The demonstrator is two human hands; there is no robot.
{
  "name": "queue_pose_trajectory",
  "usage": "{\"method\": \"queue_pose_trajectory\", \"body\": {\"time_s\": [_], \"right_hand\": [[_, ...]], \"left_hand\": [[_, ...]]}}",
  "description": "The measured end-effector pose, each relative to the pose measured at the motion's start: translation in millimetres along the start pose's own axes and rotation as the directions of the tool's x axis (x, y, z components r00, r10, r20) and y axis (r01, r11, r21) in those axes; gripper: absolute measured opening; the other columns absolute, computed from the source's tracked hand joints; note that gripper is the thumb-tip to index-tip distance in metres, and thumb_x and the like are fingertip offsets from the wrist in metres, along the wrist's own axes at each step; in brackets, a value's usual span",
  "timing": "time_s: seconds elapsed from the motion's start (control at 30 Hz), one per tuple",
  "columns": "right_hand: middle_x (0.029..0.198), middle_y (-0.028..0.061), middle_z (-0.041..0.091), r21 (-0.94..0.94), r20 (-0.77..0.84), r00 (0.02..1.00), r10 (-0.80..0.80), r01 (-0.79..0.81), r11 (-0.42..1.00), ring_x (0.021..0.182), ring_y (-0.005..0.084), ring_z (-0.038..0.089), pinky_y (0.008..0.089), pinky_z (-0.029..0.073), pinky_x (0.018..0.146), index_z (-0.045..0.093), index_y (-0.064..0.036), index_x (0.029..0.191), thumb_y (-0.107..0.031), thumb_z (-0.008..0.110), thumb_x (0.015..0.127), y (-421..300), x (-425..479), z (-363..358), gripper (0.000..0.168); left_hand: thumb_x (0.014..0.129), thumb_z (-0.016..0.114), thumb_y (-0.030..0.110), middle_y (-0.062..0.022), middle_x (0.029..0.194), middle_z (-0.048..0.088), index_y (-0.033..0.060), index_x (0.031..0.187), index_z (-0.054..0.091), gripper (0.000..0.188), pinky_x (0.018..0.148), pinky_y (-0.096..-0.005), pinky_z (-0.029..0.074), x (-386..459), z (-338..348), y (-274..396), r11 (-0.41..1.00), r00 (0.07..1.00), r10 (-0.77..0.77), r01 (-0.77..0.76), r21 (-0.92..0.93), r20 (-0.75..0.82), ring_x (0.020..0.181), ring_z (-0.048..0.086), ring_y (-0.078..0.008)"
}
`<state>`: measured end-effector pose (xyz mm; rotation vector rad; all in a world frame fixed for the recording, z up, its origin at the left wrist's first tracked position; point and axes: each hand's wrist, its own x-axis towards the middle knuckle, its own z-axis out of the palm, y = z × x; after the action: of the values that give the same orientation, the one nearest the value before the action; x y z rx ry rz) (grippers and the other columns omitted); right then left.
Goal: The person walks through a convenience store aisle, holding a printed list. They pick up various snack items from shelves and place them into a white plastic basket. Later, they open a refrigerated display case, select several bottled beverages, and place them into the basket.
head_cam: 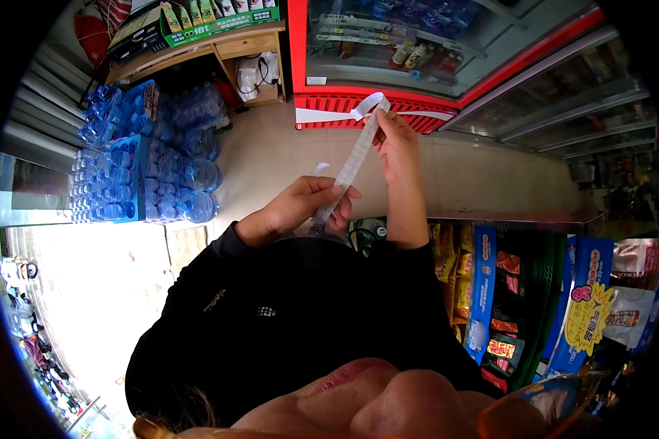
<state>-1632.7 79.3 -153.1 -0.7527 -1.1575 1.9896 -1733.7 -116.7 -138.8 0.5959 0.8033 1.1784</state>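
A white flexible measuring tape (pixel 356 151) with printed marks runs slantwise between my two hands. My right hand (pixel 398 137) pinches it near the upper end, and the tape's tip curls in a loop beyond the fingers. Lower down, my left hand (pixel 302 200) holds the tape between thumb and fingers, nearer my body. Below that hand the tape hangs on toward my black top (pixel 307 307) and partly drops out of sight. Another small white curl (pixel 322 167) shows just above the left hand; what it joins is hidden.
A red-framed drinks fridge (pixel 373 96) stands ahead. Blue-tinted water bottle packs (pixel 126 175) are stacked at left, below a wooden desk (pixel 247 46) bearing a green display box (pixel 219 24). Snack racks (pixel 483 296) stand close at right. Tiled floor (pixel 263 148) lies between.
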Motion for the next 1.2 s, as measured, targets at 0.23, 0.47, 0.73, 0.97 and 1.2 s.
{"method": "queue_pose_trajectory", "body": {"time_s": [0.23, 0.47, 0.73, 0.97, 1.2], "right_hand": [[0.086, 0.0013, 0.066, 0.011, 0.056, 0.995, 0.083, -0.083, 0.996, 0.076, 0.0079, 0.059, 0.0225, 0.047, 0.071, 0.065, -0.007, 0.096, -0.025, 0.062, 0.094, 8.2, 31.3, 8.6, 0.017], [0.089, 0.0027, 0.067, -0.152, 0.053, 0.996, 0.068, -0.059, 0.987, 0.082, 0.0099, 0.062, 0.0228, 0.048, 0.073, 0.065, -0.003, 0.106, -0.028, 0.060, 0.096, -11.6, 30.6, 34.6, 0.028], [0.095, 0.0041, 0.065, -0.306, 0.192, 0.941, -0.279, 0.327, 0.894, 0.084, 0.0086, 0.060, 0.0204, 0.046, 0.074, 0.062, 0.000, 0.107, -0.008, 0.065, 0.091, 7.6, 20.7, 64.9, 0.018], [0.095, 0.0064, 0.062, -0.343, 0.253, 0.939, -0.235, 0.314, 0.885, 0.086, 0.0115, 0.062, 0.0224, 0.049, 0.076, 0.051, 0.000, 0.104, -0.004, 0.063, 0.092, 18.9, 7.7, 91.5, 0.018], [0.092, 0.0064, 0.061, -0.302, 0.256, 0.943, -0.213, 0.287, 0.909, 0.082, 0.0137, 0.065, 0.0251, 0.052, 0.074, 0.050, 0.001, 0.101, 0.001, 0.065, 0.089, 36.0, 2.7, 104.7, 0.019]], "left_hand": [[0.103, 0.043, 0.017, -0.0107, 0.095, 0.065, 0.0024, 0.140, 0.040, 0.041, 0.080, -0.0302, 0.053, 25.7, -18.0, 42.6, 0.983, 0.992, 0.124, -0.119, 0.138, -0.031, 0.084, 0.065, -0.0184], [0.102, 0.039, 0.011, -0.0161, 0.111, 0.063, -0.0023, 0.135, 0.043, 0.036, 0.090, -0.0353, 0.051, 41.8, -46.5, 55.3, 0.958, 0.956, 0.273, -0.280, -0.057, -0.111, 0.098, 0.064, -0.0227], [0.101, 0.038, 0.006, -0.0183, 0.130, 0.056, -0.0028, 0.137, 0.042, 0.037, 0.105, -0.0388, 0.044, 37.8, -65.5, 73.9, 0.873, 0.864, 0.461, -0.482, -0.069, -0.203, 0.121, 0.056, -0.0260], [0.101, 0.038, 0.003, -0.0191, 0.132, 0.055, -0.0003, 0.136, 0.044, 0.036, 0.106, -0.0384, 0.043, 26.1, -79.5, 79.6, 0.788, 0.830, 0.491, -0.552, -0.272, -0.263, 0.122, 0.055, -0.0261], [0.100, 0.038, 0.003, -0.0141, 0.134, 0.056, 0.0021, 0.137, 0.044, 0.037, 0.101, -0.0328, 0.045, 17.5, -85.7, 81.2, 0.795, 0.804, 0.502, -0.574, -0.195, -0.319, 0.121, 0.054, -0.0216]]}}
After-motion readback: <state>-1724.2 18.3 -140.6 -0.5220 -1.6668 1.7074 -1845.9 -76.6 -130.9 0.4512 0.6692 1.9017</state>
